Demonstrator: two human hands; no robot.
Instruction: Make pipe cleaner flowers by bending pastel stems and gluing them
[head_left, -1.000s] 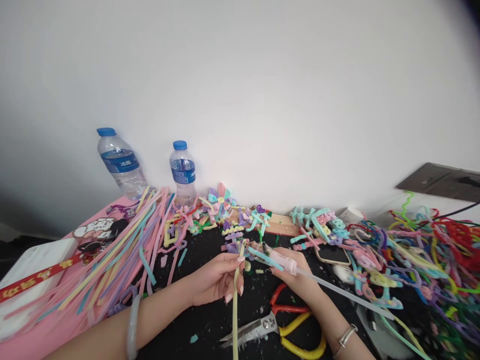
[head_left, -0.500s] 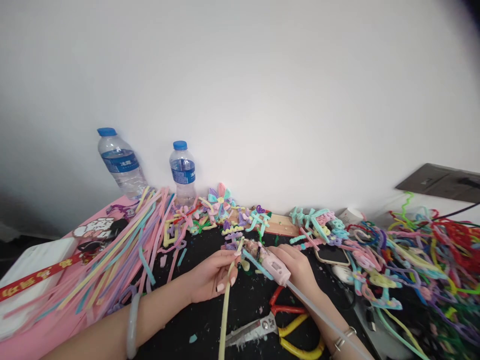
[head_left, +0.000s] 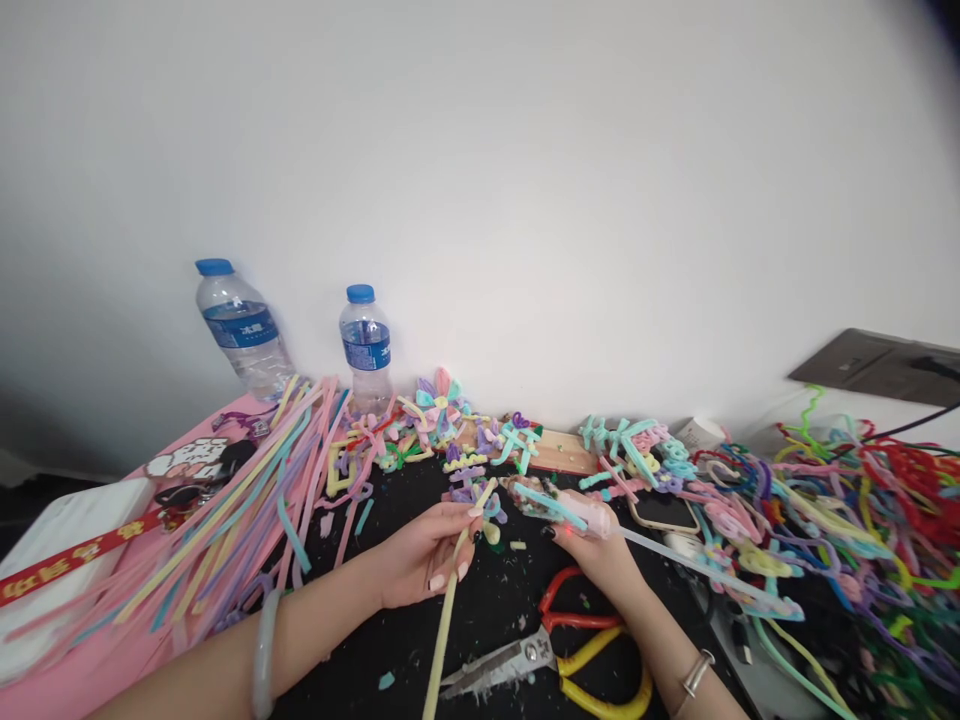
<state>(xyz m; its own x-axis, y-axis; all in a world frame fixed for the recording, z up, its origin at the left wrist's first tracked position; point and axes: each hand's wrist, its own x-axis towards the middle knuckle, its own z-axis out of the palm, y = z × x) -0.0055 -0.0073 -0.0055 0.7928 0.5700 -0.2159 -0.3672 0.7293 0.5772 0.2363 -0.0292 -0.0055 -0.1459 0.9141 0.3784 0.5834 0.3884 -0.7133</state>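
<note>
I have one view, from the head-worn camera: set above the near side of the black tabletop (head_left: 360,665), facing forward and down. Left hand (head_left: 431,555) and right hand (head_left: 596,545) fall at close range, near centre. Far field: pale wall (head_left: 525,200), upper half. I read wide coverage, leaning bottle (head_left: 244,335) at left to wall plate (head_left: 870,362) at right.

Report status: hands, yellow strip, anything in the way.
Left hand pinching yellow strip, its lower end running out of frame. Right hand gripping glue gun. Scissors lying close by, blades toward strip.
</note>
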